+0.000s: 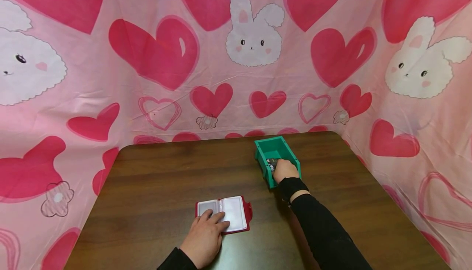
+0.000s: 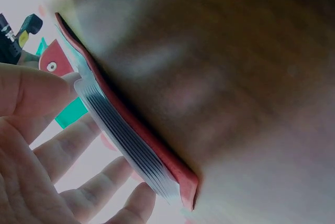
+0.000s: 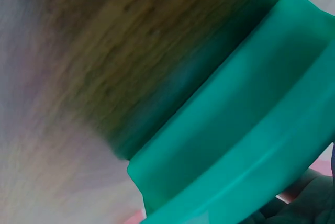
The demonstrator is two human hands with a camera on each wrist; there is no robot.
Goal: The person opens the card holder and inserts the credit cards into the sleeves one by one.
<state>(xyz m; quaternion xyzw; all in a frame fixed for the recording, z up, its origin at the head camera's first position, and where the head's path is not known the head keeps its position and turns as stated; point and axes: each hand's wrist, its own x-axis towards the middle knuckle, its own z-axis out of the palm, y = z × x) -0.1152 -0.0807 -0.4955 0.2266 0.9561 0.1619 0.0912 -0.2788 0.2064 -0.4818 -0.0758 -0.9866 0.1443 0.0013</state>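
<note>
A red card holder (image 1: 248, 216) lies spread flat on the table, its clear sleeves (image 1: 234, 214) facing up. My left hand (image 1: 205, 237) rests across its near-left part, fingers spread over the sleeves. In the left wrist view, the stacked sleeve edges (image 2: 125, 143) and red cover (image 2: 157, 153) show beside the fingers. My right hand (image 1: 286, 170) reaches down into a green bin (image 1: 260, 147) and grips a dark card with "Vip" lettering (image 1: 271, 164). The right wrist view is filled mostly by the bin's wall (image 3: 235, 114); that hand's fingers are largely hidden behind it.
The brown wooden table (image 1: 155, 180) has rounded far corners. A pink cloth (image 1: 258, 77) printed with hearts and rabbits hangs around its back and sides. The bin stands near the table's far edge, right of the card holder.
</note>
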